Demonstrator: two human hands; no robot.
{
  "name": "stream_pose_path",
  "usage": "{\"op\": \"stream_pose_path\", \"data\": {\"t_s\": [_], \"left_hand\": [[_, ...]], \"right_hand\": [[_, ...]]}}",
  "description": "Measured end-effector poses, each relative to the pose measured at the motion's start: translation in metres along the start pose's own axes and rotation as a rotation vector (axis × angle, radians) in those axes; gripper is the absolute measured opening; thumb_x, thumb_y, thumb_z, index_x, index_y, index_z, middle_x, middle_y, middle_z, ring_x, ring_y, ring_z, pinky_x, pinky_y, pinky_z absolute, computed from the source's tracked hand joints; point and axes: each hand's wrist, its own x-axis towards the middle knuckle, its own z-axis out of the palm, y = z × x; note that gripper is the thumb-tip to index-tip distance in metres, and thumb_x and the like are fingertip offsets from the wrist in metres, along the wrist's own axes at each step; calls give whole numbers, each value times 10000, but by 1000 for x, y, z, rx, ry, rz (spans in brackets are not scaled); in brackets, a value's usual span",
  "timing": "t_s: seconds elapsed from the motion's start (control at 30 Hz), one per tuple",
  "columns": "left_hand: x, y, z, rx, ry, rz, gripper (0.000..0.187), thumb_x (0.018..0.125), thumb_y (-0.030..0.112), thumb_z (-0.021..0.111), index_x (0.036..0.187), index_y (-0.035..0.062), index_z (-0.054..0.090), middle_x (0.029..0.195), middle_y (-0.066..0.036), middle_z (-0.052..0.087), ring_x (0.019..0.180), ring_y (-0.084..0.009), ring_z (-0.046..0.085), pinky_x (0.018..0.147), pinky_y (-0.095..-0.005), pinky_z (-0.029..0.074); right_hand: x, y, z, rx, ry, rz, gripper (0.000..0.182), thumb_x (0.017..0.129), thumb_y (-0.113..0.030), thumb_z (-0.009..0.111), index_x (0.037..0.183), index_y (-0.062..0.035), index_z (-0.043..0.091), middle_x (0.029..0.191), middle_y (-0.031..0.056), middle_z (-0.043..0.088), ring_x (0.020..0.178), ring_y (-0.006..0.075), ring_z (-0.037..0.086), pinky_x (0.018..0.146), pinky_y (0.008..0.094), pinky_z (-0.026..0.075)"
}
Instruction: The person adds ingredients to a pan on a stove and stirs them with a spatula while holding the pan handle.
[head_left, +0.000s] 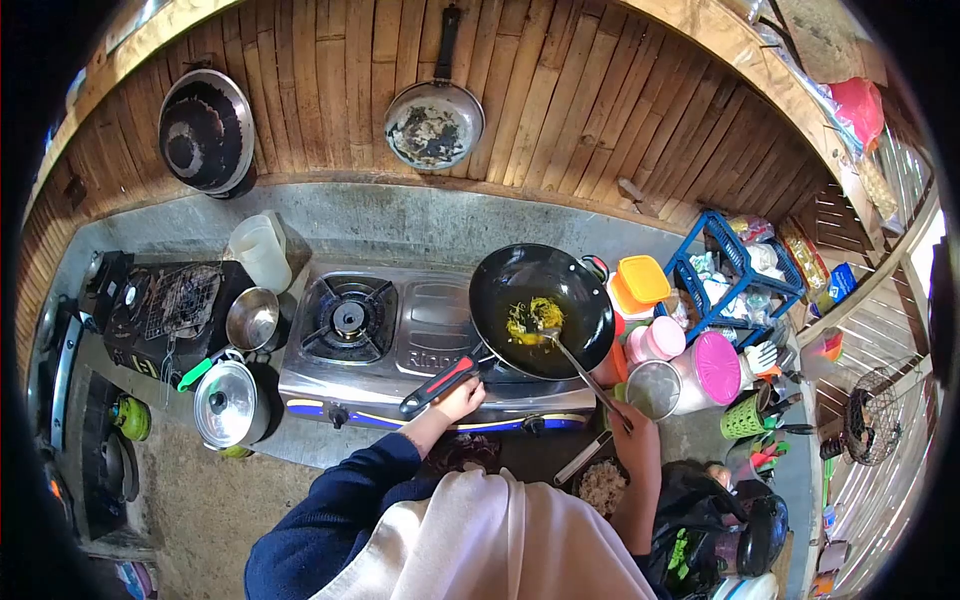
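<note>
A black wok (590,285) stands on the right burner, with yellow, shredded-looking food (530,316) in its bottom. My right hand (633,432) is closed round the handle of a metal spatula (575,365), whose blade touches the food. Just below the wok's black-and-red handle (440,385), my left hand (463,400) lies against it over the stove's front edge. No fingers show across the top of that handle, and I cannot tell whether the left hand grips it.
The steel stove (435,325) has a bare left burner (349,320). A lidded pot (228,405) and a small steel pot (252,318) stand left. Right of the wok are a strainer (654,390), plastic containers (718,368) and a blue rack (735,270). A bowl of rice-like food (603,487) sits by my right forearm.
</note>
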Motion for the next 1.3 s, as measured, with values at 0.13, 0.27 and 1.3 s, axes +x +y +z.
{"op": "stream_pose_path", "data": {"t_s": [0.13,0.27,1.3], "left_hand": [[0,5,-5,30,35,10,263,843,295,533,765,64,633,648,-126,602,572,-296,593,531,-399,461],[3,23,-22,-29,-141,-144,271,843,285,528,788,34,616,732,-169,606,702,-339,607,659,-427,476],[1,-1,0,-10,-5,-1,256,836,262,545,752,33,621,698,-150,603,631,-322,596,578,-412,467]], "right_hand": [[-17,-12,-24,-34,-26,99,248,819,-183,634,1054,-108,662,830,207,647,782,347,648,678,382,504],[-26,-25,-46,-106,-6,74,250,808,-173,636,1046,-103,668,836,195,651,761,349,643,672,375,500],[46,14,54,59,37,40,276,846,-131,595,1106,-40,620,834,187,650,784,321,652,695,341,501]]}}
